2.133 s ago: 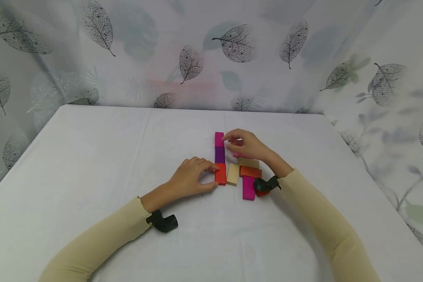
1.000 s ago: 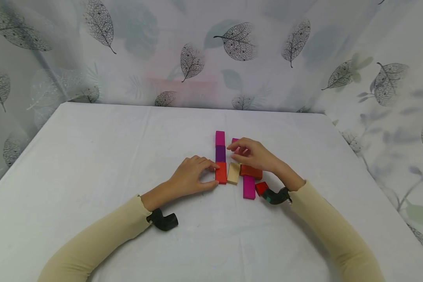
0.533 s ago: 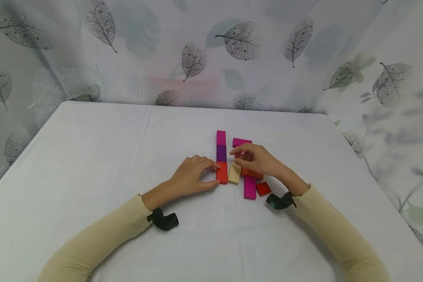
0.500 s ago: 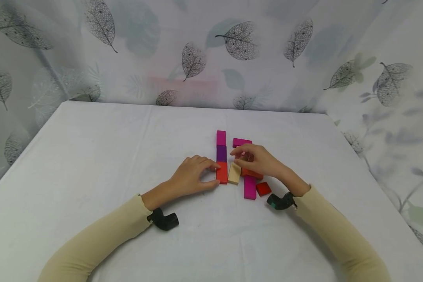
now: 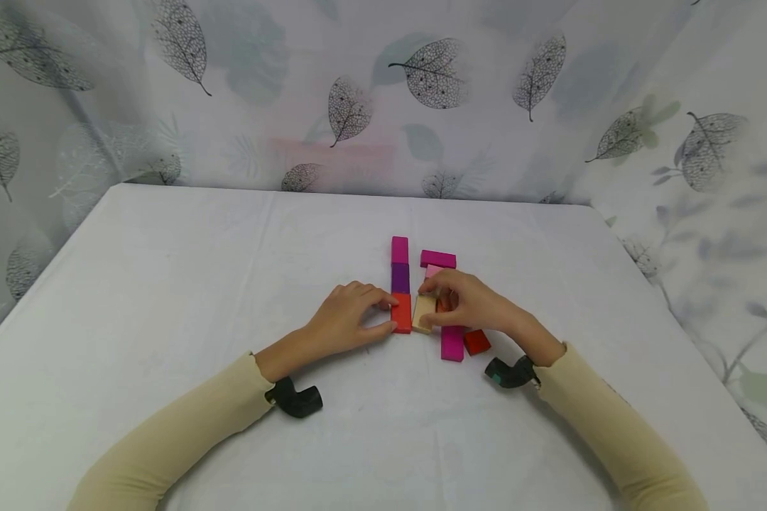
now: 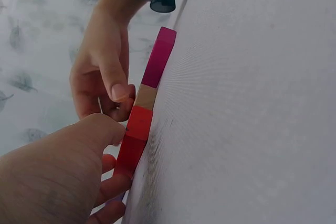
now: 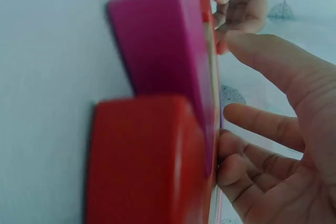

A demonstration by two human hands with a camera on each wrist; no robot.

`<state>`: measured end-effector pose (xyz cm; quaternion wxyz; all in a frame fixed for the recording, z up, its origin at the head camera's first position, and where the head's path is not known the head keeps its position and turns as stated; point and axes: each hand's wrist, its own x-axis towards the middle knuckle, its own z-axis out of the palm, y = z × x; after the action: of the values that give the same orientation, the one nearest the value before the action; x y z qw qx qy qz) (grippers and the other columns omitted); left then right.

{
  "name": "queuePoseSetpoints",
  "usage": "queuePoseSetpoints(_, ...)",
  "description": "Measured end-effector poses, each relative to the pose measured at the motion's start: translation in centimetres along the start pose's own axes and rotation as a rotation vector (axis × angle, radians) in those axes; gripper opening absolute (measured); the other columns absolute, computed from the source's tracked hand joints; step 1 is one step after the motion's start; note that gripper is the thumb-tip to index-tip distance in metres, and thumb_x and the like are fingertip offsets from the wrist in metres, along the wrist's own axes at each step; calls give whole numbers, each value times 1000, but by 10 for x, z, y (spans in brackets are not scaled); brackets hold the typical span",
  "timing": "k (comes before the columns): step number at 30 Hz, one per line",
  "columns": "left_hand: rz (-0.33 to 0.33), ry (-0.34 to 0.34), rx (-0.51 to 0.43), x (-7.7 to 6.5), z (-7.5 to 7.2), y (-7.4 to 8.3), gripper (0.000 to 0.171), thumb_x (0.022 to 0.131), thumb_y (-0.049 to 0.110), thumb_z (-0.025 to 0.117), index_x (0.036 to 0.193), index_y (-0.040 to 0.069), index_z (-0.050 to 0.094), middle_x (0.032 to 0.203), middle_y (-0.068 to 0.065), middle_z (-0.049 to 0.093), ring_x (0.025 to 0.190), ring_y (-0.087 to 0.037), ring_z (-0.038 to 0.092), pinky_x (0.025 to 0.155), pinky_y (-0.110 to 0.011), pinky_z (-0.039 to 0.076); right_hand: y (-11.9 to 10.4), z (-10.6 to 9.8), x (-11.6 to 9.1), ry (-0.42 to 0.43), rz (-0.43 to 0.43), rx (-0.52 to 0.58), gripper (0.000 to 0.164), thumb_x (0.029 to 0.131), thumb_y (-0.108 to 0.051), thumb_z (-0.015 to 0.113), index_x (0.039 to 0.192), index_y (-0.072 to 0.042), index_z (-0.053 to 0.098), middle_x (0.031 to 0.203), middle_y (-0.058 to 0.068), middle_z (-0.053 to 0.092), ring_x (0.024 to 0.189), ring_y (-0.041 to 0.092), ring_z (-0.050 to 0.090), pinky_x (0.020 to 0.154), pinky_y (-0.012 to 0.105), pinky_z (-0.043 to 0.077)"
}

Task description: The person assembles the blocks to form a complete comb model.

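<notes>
Clearly, in the head view, our left hand point(image 5: 344, 325) grasps the red block point(image 5: 400, 316) by its edges; this block lies on the tabletop point(image 5: 230, 255), somewhat toward its right edge. The purple block point(image 5: 400, 278) and the far magenta block point(image 5: 399, 250) continue it in one line toward the far edge. Our right hand point(image 5: 476, 301) bends over the beige block point(image 5: 424, 304), which lies just beside the red block, slightly turned.

In the left wrist view, our left thumb and fingers touch the red block; we should hold it gently, so that the line remains straight.

In the right wrist view, the near magenta block point(image 7: 157, 40) and the dark red block point(image 7: 139, 161) cover much, so we cannot tell whether the right hand grasps anything. Probably we adjust the beige block; pinching it low, without pushing its neighbours, would be best.
</notes>
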<state>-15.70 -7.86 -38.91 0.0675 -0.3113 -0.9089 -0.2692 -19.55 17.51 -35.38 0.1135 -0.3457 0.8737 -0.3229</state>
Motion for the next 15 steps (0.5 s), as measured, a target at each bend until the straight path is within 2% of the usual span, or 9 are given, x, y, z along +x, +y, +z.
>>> queuePoseSetpoints(6,2,2,-3,0,1,-1,31,87,34,71,112,16,68,101,5,67,101,-16,59,85,-39,43,1,5,-4,8,-61,-41,52,76,-21,84,118,-1,60,94,5,55,77,15,51,64,24,44)
queuePoseSetpoints(15,-9,-15,-13,1,2,1,32,87,34,71,114,17,67,102,4,67,102,-16,58,86,-40,42,-1,7,-8,-9,-24,-81,62,75,-24,85,126,-3,57,105,4,55,91,16,50,73,28,47)
